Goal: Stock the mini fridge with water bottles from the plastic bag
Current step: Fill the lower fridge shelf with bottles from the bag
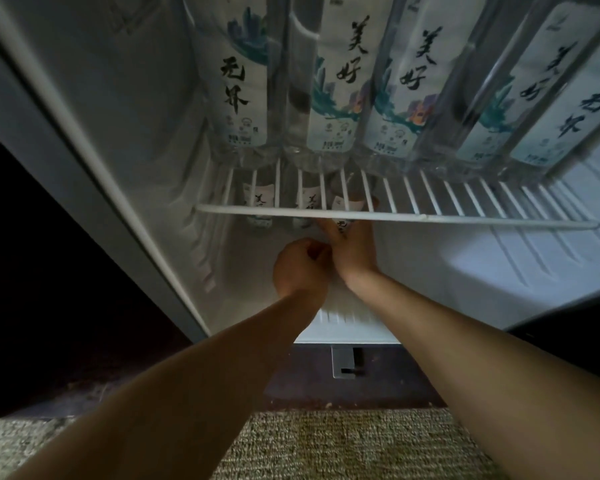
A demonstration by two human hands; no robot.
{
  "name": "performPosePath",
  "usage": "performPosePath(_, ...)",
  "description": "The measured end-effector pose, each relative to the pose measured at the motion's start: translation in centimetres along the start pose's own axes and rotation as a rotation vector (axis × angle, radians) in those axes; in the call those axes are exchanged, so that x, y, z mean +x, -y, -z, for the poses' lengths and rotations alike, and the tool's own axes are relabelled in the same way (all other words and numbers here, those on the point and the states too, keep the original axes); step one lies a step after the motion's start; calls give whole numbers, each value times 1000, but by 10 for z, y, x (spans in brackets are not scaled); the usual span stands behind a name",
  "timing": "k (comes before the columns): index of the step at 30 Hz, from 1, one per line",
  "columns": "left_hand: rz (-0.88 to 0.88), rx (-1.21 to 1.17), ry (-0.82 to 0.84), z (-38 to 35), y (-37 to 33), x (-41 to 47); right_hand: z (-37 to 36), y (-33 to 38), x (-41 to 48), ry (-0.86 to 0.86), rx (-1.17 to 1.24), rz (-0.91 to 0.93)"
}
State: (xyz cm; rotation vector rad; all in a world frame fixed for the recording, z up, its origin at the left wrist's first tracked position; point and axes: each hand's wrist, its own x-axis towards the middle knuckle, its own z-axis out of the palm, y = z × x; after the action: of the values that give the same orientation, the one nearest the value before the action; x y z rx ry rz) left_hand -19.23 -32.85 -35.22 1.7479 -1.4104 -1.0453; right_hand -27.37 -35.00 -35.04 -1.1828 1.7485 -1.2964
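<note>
Reaching into the mini fridge, both bare arms go under the wire shelf from the front edge. The fridge's left wall and door seal run diagonally down the left side.

Top of the wire shelf: a row of water bottles stands upright along the back, from the shelf's left end to its right end. They are close-packed with labels facing out, and the far-right ones are blurred.

Below the shelf, at the left end by the back wall, two lower bottles stand side by side, seen partly through the shelf wires.

The left hand is under the shelf's front edge, fingers curled in tight and knuckles up, touching or just beside the right hand. Can't tell if it holds anything.

The right hand is just right of it, reaching further in, with fingers wrapped round the held bottle. That bottle is upright just right of the two lower bottles, with its top part behind the shelf wires.

The right half of the fridge floor shows a raised moulded step. A metal hinge bracket sits below the fridge's front edge. Beige carpet lies at the bottom of the view, between the forearms.
</note>
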Motion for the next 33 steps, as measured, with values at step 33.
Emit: performPosePath(33, 137, -352, 42, 19, 4, -12, 3, -9, -42, 18, 70, -76)
